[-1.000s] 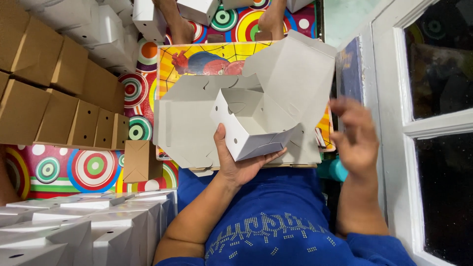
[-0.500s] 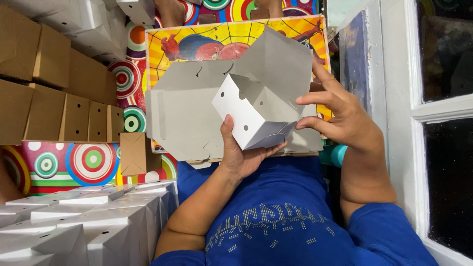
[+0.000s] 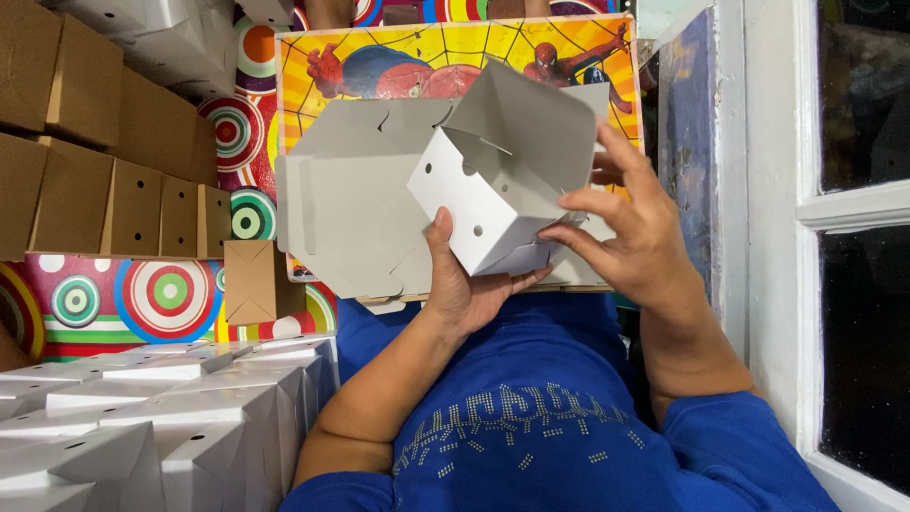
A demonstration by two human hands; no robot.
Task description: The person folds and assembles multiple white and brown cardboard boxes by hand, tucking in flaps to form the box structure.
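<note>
- Box [image 3: 493, 204], white and half folded, is sitting tilted above the lap, open side facing the right.
- Left hand [image 3: 469, 284] is gripping its lower corner from beneath.
- Right hand [image 3: 630, 232], fingers spread, is pressing its right flap, nearer the opening.
- Flat blanks [image 3: 346, 223] are lying behind.

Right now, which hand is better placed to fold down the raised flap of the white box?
Probably the right hand: its fingers lie at the box's open side, just under the raised flap. The left hand supports the white box from below.
</note>
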